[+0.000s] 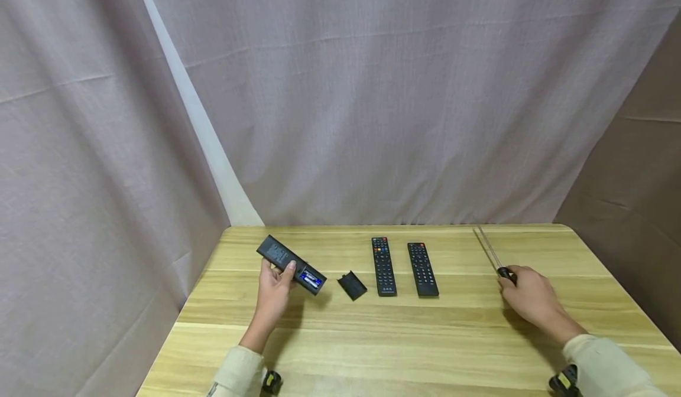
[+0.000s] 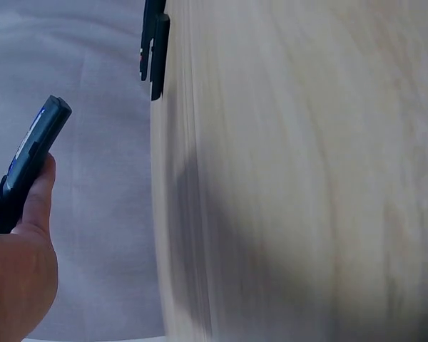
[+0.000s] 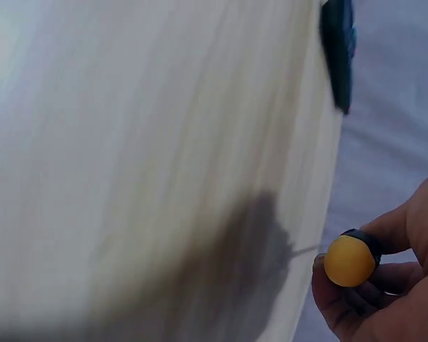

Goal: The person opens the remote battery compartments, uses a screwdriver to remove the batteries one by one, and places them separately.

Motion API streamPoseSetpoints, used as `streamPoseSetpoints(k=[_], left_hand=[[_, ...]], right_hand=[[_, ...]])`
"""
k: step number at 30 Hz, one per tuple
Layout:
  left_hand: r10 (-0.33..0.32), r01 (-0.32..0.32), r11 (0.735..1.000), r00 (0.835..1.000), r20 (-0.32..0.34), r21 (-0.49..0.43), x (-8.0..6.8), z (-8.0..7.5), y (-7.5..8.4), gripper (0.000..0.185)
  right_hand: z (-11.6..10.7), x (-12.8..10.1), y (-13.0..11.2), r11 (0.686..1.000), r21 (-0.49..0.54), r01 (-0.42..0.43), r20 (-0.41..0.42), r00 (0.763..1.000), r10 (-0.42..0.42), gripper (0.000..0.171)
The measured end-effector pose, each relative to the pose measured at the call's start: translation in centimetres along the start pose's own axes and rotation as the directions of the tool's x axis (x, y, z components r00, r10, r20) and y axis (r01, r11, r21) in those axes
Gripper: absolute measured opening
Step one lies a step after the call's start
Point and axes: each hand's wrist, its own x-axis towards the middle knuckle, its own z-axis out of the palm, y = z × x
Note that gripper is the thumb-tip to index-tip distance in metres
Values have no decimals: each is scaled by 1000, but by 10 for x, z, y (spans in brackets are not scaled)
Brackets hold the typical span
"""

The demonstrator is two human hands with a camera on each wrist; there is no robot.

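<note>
My left hand [image 1: 273,293] grips a black remote control [image 1: 284,256] above the table, its back turned up and the thumb lying across it. Blue batteries [image 1: 311,278] show in its uncovered compartment. In the left wrist view the remote [image 2: 33,160] is seen from its side, between thumb and fingers. A black battery cover [image 1: 352,285] lies on the table just right of this hand. On the far right, my right hand [image 1: 532,293] holds a screwdriver [image 1: 490,248] by its dark handle, the long thin shaft pointing away. Its rounded yellow handle end [image 3: 349,261] faces the right wrist camera.
Two more black remotes, one with coloured buttons [image 1: 383,267] and a shorter one [image 1: 422,270], lie buttons up between the hands. The wooden table [image 1: 372,344] ends at a hanging grey curtain [image 1: 372,119] behind and at both sides.
</note>
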Motion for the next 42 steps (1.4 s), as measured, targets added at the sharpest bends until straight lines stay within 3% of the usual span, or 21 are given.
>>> streamPoseSetpoints(k=[6, 13, 18, 23, 36, 42], left_hand=[[3, -3, 1000, 1000, -1, -12, 0, 5, -1, 32], [18, -10, 994, 998, 67, -113, -1, 18, -2, 33], [20, -13, 992, 998, 53, -123, 0, 25, -1, 34], [12, -3, 984, 999, 50, -177, 4, 29, 1, 32], [-9, 17, 985, 999, 48, -170, 7, 38, 8, 35], [17, -13, 974, 1000, 18, -226, 8, 38, 8, 32]], right_hand=[[3, -7, -40, 996, 66, 59, -12, 998, -58, 41], [16, -18, -80, 982, 116, 149, -26, 989, -147, 33], [22, -29, -104, 973, 156, 171, -1, 985, -173, 31], [23, -37, -125, 959, 161, 234, -30, 972, -232, 31], [28, -52, -154, 913, 187, 362, -15, 931, -365, 29], [31, -57, -158, 899, 225, 377, 10, 921, -389, 29]])
